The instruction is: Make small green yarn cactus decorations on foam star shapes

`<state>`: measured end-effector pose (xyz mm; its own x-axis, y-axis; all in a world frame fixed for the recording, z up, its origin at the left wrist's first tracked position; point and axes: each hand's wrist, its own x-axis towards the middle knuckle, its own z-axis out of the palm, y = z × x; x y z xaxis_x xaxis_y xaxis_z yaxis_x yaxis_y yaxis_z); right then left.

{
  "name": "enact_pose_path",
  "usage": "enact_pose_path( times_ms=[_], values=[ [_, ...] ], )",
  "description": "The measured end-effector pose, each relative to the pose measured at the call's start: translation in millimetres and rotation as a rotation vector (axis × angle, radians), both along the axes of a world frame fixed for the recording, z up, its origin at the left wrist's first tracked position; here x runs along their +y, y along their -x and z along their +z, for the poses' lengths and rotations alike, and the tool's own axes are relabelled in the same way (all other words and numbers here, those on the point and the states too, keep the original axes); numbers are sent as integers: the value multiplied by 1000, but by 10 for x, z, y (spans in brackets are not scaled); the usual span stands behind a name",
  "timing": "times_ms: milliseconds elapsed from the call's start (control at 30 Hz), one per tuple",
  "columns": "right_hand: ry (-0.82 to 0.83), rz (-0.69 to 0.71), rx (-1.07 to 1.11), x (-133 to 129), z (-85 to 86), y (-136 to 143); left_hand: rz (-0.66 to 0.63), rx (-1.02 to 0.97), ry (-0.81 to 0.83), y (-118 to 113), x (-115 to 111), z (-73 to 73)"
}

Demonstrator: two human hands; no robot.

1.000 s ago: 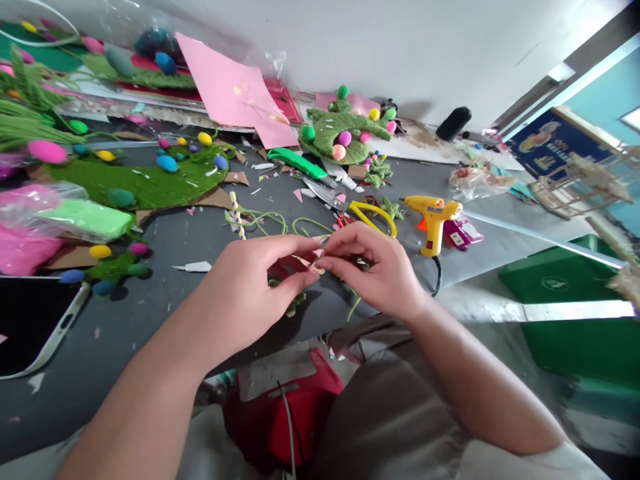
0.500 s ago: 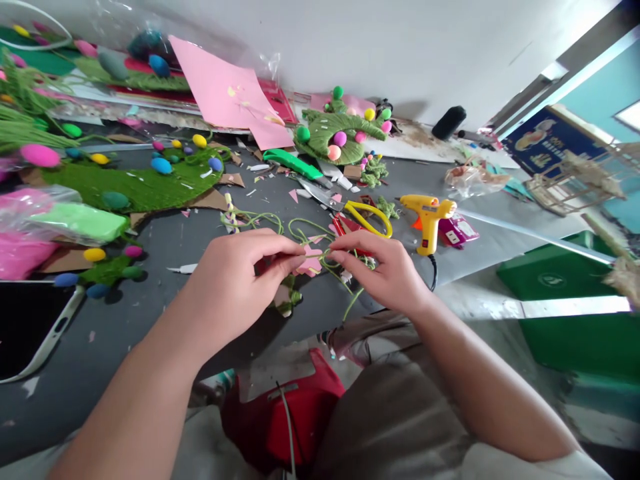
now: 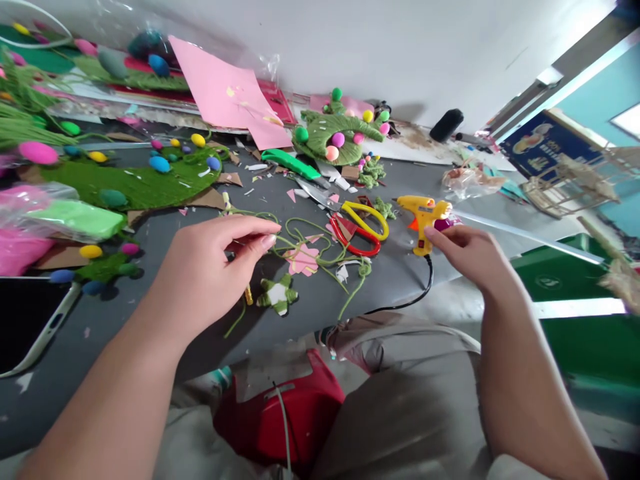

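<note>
My left hand (image 3: 215,260) pinches a strand of green yarn (image 3: 285,245) between thumb and index finger. Loose loops of that yarn lie around a pink paper flower (image 3: 303,259). Below the fingers rests a small green yarn-wrapped star (image 3: 278,294) with a pale centre. My right hand (image 3: 467,252) is beside the handle of a yellow glue gun (image 3: 424,220), its thumb and index fingertips close together. Whether they touch the gun or hold something small, I cannot make out. Red-and-yellow-handled scissors (image 3: 356,230) lie between the hands.
A green cutter (image 3: 291,163) lies beyond the scissors among paper scraps. Green yarn-covered pieces with coloured balls (image 3: 165,175) fill the left side. A phone (image 3: 37,320) lies at the near left. The gun's black cord (image 3: 425,290) runs over the table edge.
My right hand has moved right, away from my left hand, to beside the glue gun. My left hand has shifted slightly left, leaving the pink flower and star in plain sight.
</note>
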<state>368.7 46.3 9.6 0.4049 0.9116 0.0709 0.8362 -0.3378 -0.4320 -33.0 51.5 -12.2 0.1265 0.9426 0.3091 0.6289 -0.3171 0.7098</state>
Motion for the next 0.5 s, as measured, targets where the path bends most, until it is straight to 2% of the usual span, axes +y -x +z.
enact_pose_path(
  times_ms=[100, 233, 300, 367, 500],
  values=[
    [-41, 48, 155, 202, -187, 14, 10, -8, -12, -40, 5, -14],
    [-165, -10, 248, 379, -343, 53, 41, -20, -48, -61, 14, -21],
    [-252, -17, 330, 373, -321, 92, 60, -41, -52, -68, 13, -15],
    [-278, 39, 450, 306, -236, 170, 79, -77, -72, -77, 7, -1],
    [-180, 235, 667, 53, 7, 452, 129, -151, -107, -94, -4, 28]
  ],
)
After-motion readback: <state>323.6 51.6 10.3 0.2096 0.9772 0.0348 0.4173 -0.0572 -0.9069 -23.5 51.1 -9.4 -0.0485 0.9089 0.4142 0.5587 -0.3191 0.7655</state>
